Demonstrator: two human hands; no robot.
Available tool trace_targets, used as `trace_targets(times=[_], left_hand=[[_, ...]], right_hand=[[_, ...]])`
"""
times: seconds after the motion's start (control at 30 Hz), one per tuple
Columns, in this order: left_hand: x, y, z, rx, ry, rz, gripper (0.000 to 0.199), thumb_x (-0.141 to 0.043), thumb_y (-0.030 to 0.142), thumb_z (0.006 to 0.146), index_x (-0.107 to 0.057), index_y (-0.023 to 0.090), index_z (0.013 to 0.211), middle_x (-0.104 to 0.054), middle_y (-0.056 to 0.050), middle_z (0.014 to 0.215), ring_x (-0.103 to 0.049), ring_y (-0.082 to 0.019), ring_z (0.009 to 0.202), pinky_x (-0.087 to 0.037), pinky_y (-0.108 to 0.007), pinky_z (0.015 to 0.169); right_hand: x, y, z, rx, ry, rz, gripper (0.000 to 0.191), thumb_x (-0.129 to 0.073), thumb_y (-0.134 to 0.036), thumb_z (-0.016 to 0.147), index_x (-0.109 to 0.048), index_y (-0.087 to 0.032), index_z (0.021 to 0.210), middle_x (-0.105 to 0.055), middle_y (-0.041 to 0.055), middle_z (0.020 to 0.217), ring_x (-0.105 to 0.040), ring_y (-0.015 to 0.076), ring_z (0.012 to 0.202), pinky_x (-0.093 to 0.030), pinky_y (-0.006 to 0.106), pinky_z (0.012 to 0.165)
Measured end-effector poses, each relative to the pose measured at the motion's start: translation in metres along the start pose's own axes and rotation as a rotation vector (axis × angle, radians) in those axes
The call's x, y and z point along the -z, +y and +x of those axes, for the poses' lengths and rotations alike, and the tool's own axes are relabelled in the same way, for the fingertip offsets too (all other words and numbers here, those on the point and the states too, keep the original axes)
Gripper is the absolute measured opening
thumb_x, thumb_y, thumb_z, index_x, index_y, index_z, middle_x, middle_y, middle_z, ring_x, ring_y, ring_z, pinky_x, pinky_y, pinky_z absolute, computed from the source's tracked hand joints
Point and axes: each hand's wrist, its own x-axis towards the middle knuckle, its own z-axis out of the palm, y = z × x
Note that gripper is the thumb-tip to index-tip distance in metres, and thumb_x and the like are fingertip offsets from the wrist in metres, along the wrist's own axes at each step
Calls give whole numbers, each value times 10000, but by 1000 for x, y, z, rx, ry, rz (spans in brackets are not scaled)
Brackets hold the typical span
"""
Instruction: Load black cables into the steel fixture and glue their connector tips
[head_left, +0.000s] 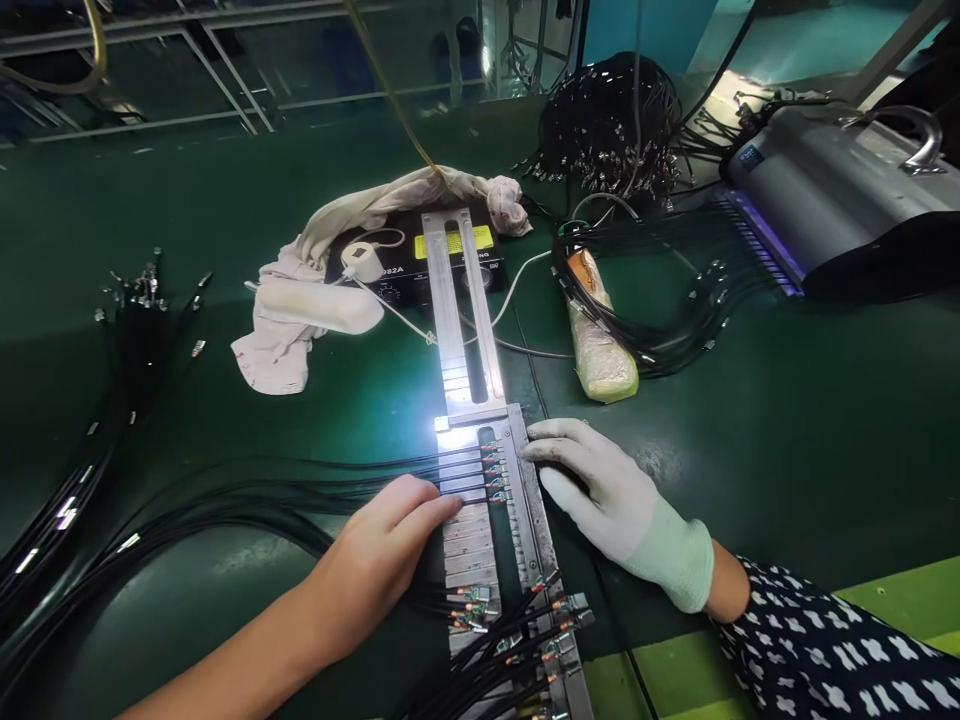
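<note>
A long metal fixture [536, 520] lies lengthwise on the green table. Several black cables with small connectors [495, 470] rest side by side in its upper slots. My bare left hand [397, 530] is closed, thumb and fingertips pressed together on a black cable at the fixture's left edge. My right hand [600, 490], in a white glove, has its fingers apart and touches the fixture's right edge near the top; it holds nothing. More cables with connectors [555, 650] lie across the fixture's lower part.
Behind the fixture are a black box [412, 270], a twisted cloth [277, 350] and a wrapped bundle [600, 345]. Cable bundles lie left [142, 330] and at the back [611, 120]. A grey machine [847, 200] with a purple-lit edge stands at the right.
</note>
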Motion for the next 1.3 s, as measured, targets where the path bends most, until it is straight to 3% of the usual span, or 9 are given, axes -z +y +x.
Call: trace_targets(times=[0.13, 0.33, 0.47, 0.57, 0.7, 0.83, 0.93, 1.13, 1.3], left_hand=[[-2, 2, -6, -34, -2, 26, 375, -421, 2, 939, -512, 108, 1287, -558, -96, 1064, -520, -151, 929, -458, -249, 801], [-7, 12, -24, 81, 40, 305, 451, -398, 38, 950, -556, 223, 1329, -534, -87, 1092, -472, -220, 1028, -348, -370, 892], [-8, 13, -23, 65, -28, 289, 469, -343, 43, 960, -487, 185, 1383, -568, -60, 972, -478, -196, 900, -344, -338, 793], [2, 16, -24, 95, -69, 157, 440, -368, 77, 976, -441, 216, 1388, -591, -43, 993, -492, -183, 886, -361, -319, 788], [22, 26, -42, 263, -250, -135, 249, -454, 213, 997, -494, 243, 1241, -587, -33, 1085, -504, -180, 975, -400, -299, 849], [34, 34, -56, 457, -430, -360, 144, -431, 230, 1005, -570, 230, 970, -583, -6, 972, -533, -152, 910, -422, -261, 788], [36, 34, -48, 533, -356, -523, 82, -558, 201, 943, -593, 210, 869, -595, 13, 898, -571, -126, 860, -439, -226, 757], [25, 29, -18, 386, 5, -381, 93, -546, 172, 954, -625, 204, 917, -605, 11, 866, -572, -103, 815, -445, -188, 718], [7, 19, -10, 169, -1, -188, 228, -487, 114, 971, -618, 213, 1129, -579, -6, 886, -561, -98, 790, -449, -176, 702]], right_hand=[[1, 0, 0, -6, -8, -7, 245, -499, -139, 958, -623, -235, 1147, -591, 56, 1244, -558, 205, 1176, -479, 404, 1025], [0, 2, -1, 1, -12, -12, 259, -488, -142, 964, -623, -235, 1164, -575, 74, 1267, -549, 214, 1185, -480, 417, 1022], [0, 2, -2, 220, -49, -112, 383, -441, -86, 934, -617, -231, 1242, -408, 116, 1475, -436, 287, 1312, -436, 519, 1041], [1, 1, -9, 383, -117, -171, 478, -410, -32, 889, -601, -239, 1275, -363, 112, 1517, -386, 315, 1336, -393, 580, 1042], [3, -1, -24, 307, -93, -44, 441, -386, -44, 928, -591, -225, 1274, -439, 112, 1455, -405, 264, 1323, -397, 508, 1059], [5, -6, -33, 391, -247, 138, 342, -391, -128, 936, -695, -257, 1022, -566, 54, 1323, -483, 263, 1232, -399, 487, 1036], [7, -6, -32, 373, -304, 291, 312, -398, -154, 956, -692, -252, 997, -646, 42, 1197, -538, 245, 1164, -406, 462, 1032], [7, -3, -26, 44, -82, 500, 255, -436, -185, 1012, -672, -237, 1094, -654, 53, 1151, -595, 199, 1097, -466, 360, 981], [5, -4, -24, 45, -96, 467, 262, -427, -181, 1018, -674, -226, 1091, -654, 54, 1128, -591, 200, 1092, -466, 364, 978]])
